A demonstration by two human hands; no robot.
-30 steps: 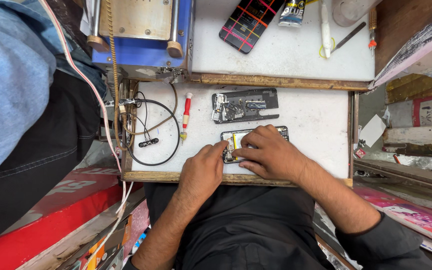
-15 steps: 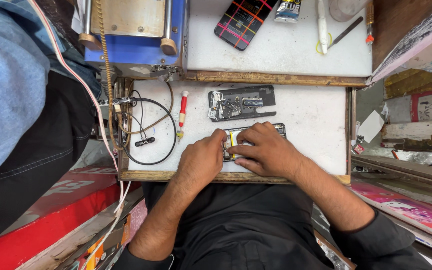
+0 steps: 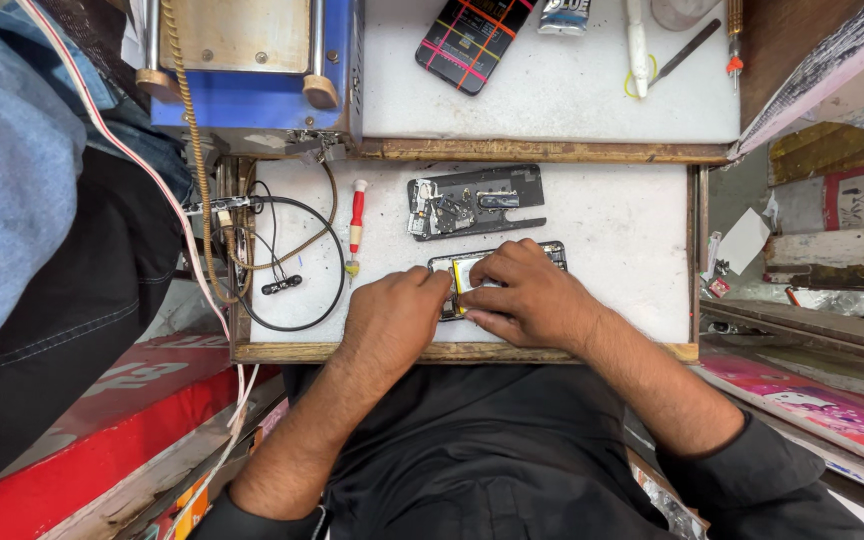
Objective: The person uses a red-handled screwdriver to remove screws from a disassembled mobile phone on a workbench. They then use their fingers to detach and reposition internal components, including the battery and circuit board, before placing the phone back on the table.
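White workbench (image 3: 612, 215): both hands' fingers (image 3: 492, 272) curl closed, pinching the opened phone (image 3: 467, 272).

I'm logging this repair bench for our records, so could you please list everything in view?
opened phone: one, dark frame with yellowish inside, on the white work surface under both hands
phone inner frame: one, dark grey, just behind the opened phone
screwdriver: one, red and white, left of the frame
cable: one, black, looped at the left edge
machine: one, blue, back left
patterned phone: one, black with coloured lines, upper shelf
left hand: one, on the opened phone's left end
right hand: one, fingers on the opened phone
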